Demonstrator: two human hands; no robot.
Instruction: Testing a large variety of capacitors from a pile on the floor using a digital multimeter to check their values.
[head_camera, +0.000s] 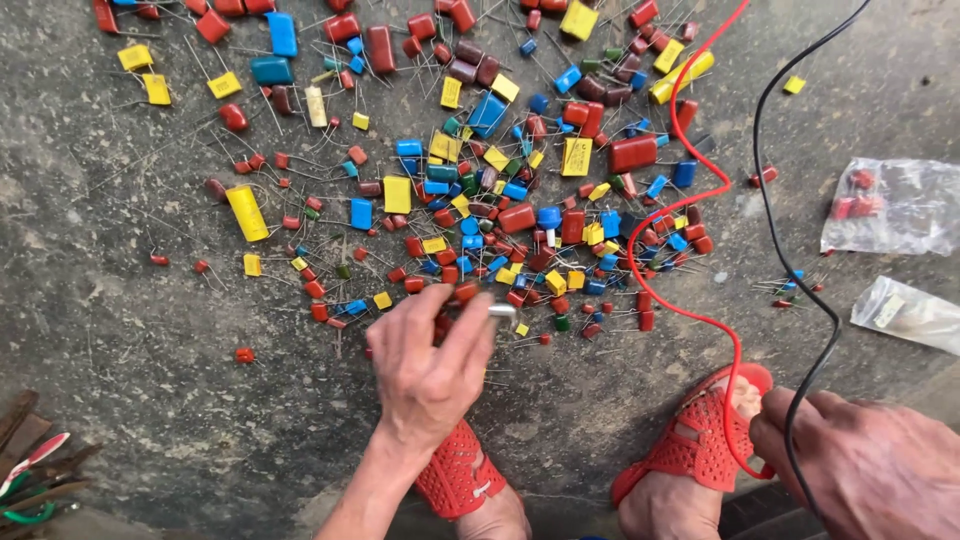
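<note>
I see both my hands, left hand and right hand, bare with no sleeves, rings or gloves, and on my feet near the bottom edge, red perforated open-toed plastic sandals.

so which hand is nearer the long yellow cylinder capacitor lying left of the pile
Left. The left hand sits below and to the right of the long yellow cylinder capacitor, pinching a small silver part. The right hand is far off at the bottom right, holding the red wire and black wire.
</note>
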